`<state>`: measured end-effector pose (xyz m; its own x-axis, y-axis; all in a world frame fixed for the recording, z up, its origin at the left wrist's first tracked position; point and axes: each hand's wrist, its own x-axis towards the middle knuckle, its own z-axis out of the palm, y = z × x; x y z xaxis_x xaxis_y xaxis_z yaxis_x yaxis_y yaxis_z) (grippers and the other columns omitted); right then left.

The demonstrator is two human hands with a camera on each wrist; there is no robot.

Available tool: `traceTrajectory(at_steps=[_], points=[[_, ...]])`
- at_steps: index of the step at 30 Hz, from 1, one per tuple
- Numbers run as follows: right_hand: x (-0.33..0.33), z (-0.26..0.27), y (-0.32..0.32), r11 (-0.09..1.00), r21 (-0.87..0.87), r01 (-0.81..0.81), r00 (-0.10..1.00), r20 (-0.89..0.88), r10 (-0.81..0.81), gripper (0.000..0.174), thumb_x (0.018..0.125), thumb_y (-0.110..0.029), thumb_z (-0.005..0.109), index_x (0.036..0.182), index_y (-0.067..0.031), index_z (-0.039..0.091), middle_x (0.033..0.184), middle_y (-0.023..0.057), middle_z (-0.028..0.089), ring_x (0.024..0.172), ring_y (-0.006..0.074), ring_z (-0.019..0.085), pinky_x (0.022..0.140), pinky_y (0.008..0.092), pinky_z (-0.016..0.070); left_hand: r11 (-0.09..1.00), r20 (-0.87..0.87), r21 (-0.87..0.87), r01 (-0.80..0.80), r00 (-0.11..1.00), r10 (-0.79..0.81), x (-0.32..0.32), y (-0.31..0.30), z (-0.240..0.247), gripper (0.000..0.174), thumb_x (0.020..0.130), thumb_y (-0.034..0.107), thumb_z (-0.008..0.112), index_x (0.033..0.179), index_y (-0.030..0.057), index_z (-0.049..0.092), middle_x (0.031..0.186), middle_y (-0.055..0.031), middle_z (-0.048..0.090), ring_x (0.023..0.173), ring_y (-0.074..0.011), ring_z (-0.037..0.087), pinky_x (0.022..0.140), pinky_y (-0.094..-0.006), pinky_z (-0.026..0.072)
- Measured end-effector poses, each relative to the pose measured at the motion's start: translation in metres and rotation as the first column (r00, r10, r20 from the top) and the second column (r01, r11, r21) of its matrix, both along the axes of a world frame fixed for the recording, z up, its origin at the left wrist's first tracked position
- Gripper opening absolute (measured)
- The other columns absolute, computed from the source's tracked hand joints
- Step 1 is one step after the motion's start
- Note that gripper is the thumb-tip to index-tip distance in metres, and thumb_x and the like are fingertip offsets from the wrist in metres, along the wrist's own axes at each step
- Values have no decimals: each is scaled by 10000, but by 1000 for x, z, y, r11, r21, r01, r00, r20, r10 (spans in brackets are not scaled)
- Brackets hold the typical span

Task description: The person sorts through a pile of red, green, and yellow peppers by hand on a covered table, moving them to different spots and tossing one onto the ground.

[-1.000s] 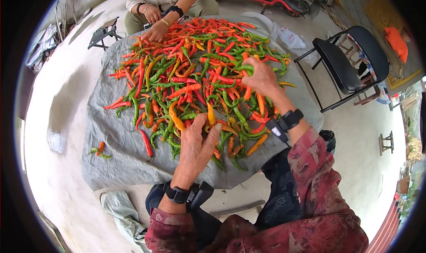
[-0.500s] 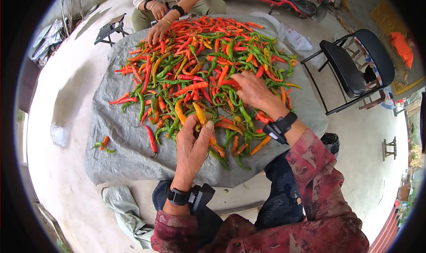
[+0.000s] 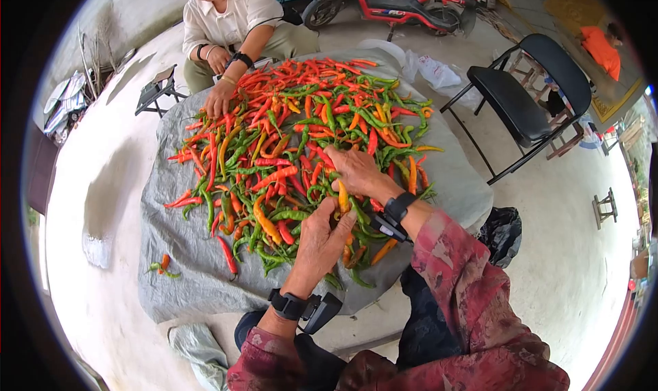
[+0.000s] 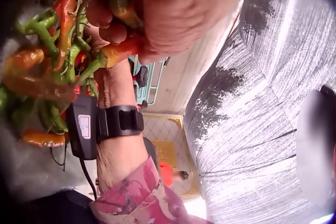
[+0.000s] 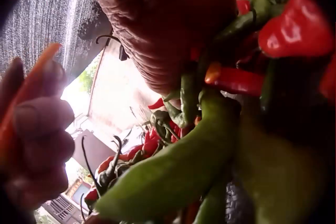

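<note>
A heap of red, green and orange chili peppers (image 3: 281, 172) covers a grey cloth (image 3: 181, 254). My left hand (image 3: 319, 243), at the heap's near edge, grips a yellow-orange chili pepper (image 3: 343, 196), its tip pointing up between thumb and fingers. An orange-red pepper (image 4: 118, 52) shows beneath the same hand in the left wrist view. Just beyond it, my right hand (image 3: 360, 173) reaches palm down into the heap, beside a red pepper (image 3: 321, 154). Its fingertips are hidden, so I cannot tell what it holds. A large green pepper (image 5: 173, 171) fills the right wrist view below that palm.
Across the heap another person (image 3: 233, 28) sits with one hand (image 3: 219, 98) on the peppers. A black folding chair (image 3: 524, 100) stands at right, a small stool (image 3: 159, 89) at left. Behind is a red scooter (image 3: 404, 10). Several loose peppers (image 3: 164, 264) lie at the cloth's left.
My right hand, which held a green pepper a second ago, has moved left and nearer to my left hand. The left hand keeps its yellow-orange pepper. The head view has tilted up.
</note>
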<state>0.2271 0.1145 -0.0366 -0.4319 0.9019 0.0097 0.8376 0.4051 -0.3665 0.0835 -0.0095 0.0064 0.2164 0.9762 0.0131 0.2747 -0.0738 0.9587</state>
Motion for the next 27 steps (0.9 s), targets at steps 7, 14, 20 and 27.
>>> traceTrajectory(at_steps=[7,14,20,27], points=[[28,39,5,987,-151,-59,720,-691,-63,382,738,-154,682,1072,-69,518,915,47,615,819,224,607,718,355,477,948,409,-318,17,904,121,-22,-3,-3,206,934,254,544,988,56,563,734,28,577,560,-12,446,488,-167,351],[55,50,19,851,-525,17,97,-846,-524,378,757,-104,699,1101,-63,547,906,37,612,877,141,578,759,304,479,904,657,-425,-38,674,337,-38,-1,1,212,933,249,536,1032,65,574,758,-12,593,539,-31,477,457,-161,349],[48,55,-23,798,-519,306,90,-819,-567,267,798,-103,696,1031,-75,568,795,-10,600,652,87,543,539,238,434,900,708,-436,-34,604,365,-40,-2,7,217,932,258,538,1031,69,576,749,-9,585,535,-27,474,440,-166,348],[64,29,-34,808,-541,235,-42,-836,-548,230,829,-37,619,1050,-72,568,848,29,617,672,109,582,488,221,435,909,686,-408,-86,628,367,-43,-3,10,208,931,256,532,1027,78,580,753,-4,585,531,-9,463,424,-146,323]])
